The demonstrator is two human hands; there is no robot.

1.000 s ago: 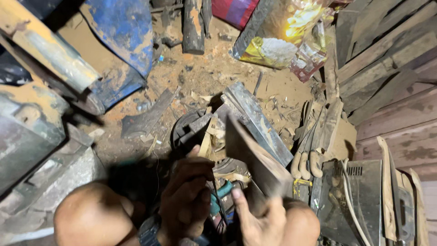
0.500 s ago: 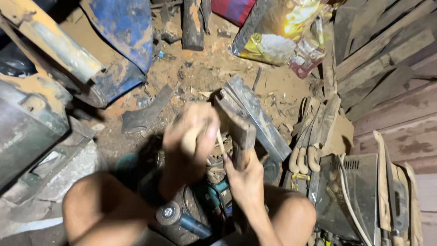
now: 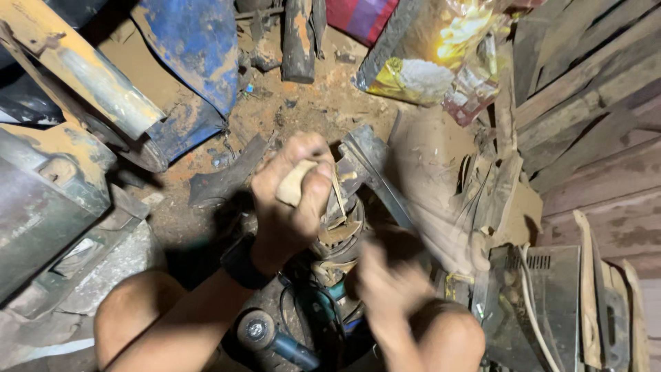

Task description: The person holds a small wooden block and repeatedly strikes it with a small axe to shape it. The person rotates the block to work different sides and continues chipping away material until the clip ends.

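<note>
The pale wooden piece sits clenched in the left hand above the round metal part on the dirt floor, best held steady and square, while the blurred right hand's grip can't be told.

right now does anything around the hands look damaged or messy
Yes. The blue metal panel at top left is rusted and chipped, and scraps litter the dirt floor. The left hand grips a pale wooden piece; the right hand is too blurred to judge.
</note>
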